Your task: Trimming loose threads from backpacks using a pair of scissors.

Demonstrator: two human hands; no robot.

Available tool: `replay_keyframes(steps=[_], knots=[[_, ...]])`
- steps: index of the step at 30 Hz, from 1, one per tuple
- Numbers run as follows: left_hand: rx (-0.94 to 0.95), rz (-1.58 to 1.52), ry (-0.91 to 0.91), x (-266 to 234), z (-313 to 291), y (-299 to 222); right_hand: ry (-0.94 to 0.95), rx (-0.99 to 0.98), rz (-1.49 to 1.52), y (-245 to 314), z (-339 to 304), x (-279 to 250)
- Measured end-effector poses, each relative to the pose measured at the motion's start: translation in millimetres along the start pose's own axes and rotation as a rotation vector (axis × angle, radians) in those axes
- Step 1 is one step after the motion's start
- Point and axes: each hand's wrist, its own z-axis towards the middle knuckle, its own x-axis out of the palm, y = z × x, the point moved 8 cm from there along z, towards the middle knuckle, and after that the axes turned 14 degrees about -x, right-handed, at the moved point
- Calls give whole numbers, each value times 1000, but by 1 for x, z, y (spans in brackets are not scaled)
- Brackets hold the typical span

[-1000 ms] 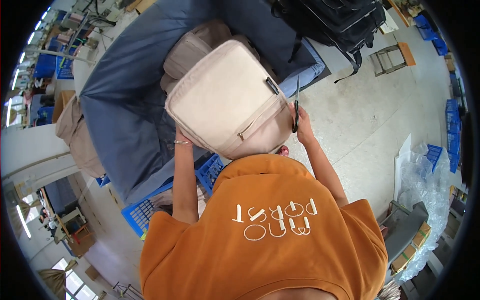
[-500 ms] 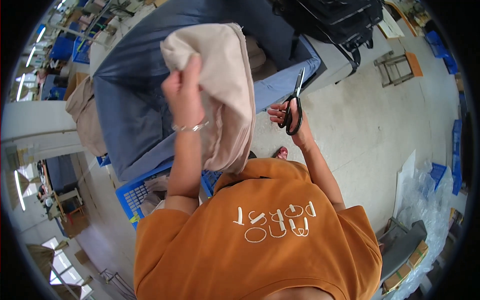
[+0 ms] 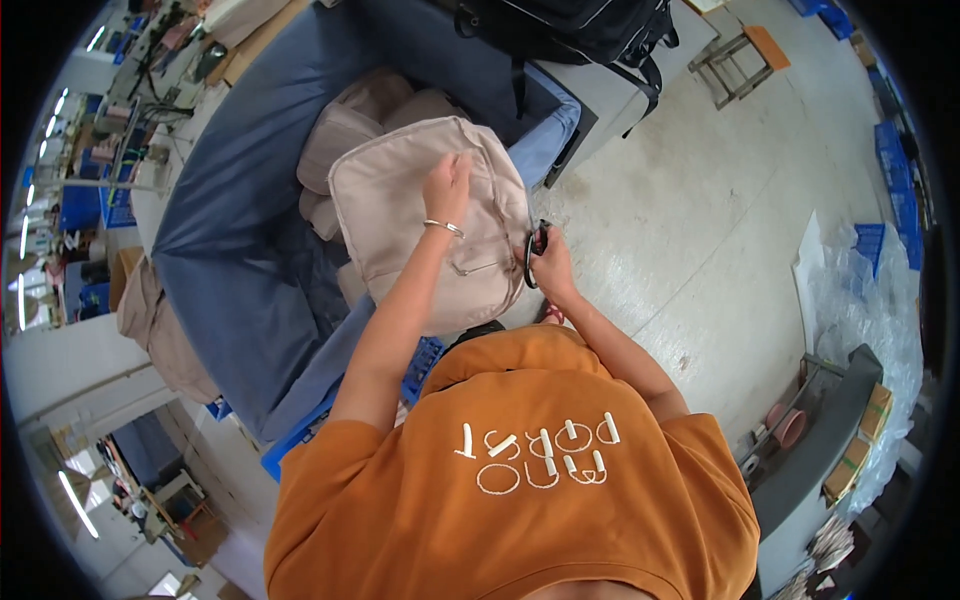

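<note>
A pale beige fabric bag point(image 3: 385, 215) with a zipper is spread in front of me, over the near side of a blue cloth-lined bin. My left hand point(image 3: 448, 192), a bracelet at its wrist, is closed on the upper part of this bag; its fingertips are partly hidden. Black-handled scissors point(image 3: 531, 262) sit in my right hand point(image 3: 554, 268), beside the bag's right edge. Their blades are hard to make out against the bag.
The blue bin point(image 3: 215, 255) holds more beige bags point(image 3: 350, 125). A black backpack point(image 3: 590, 30) lies on a grey surface beyond it. To the right are a wooden-topped stool point(image 3: 740, 65) and clear plastic wrap point(image 3: 865, 330). Another beige bag point(image 3: 165, 335) hangs at the left.
The beige bag has turned and spread flatter, its zipper side now showing. My left hand has moved right and slightly down; my right hand with the scissors has come in against the bag's edge.
</note>
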Motion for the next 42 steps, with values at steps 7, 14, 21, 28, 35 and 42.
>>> replay_keyframes(steps=[7,14,21,28,35,42], knots=[[1050,528,188,33,-15,-56,-168,120,364,-40,7,18],[1095,934,716,74,7,-52,-177,68,269,-37,32,-7],[1029,953,804,84,29,-60,-179,58,214,-17,46,-13],[836,832,896,61,29,-77,-276,-49,-32,42,34,-27],[846,757,929,67,25,-85,-126,-41,193,40,49,-3],[885,899,864,70,45,-95,-176,41,287,27,42,-11]])
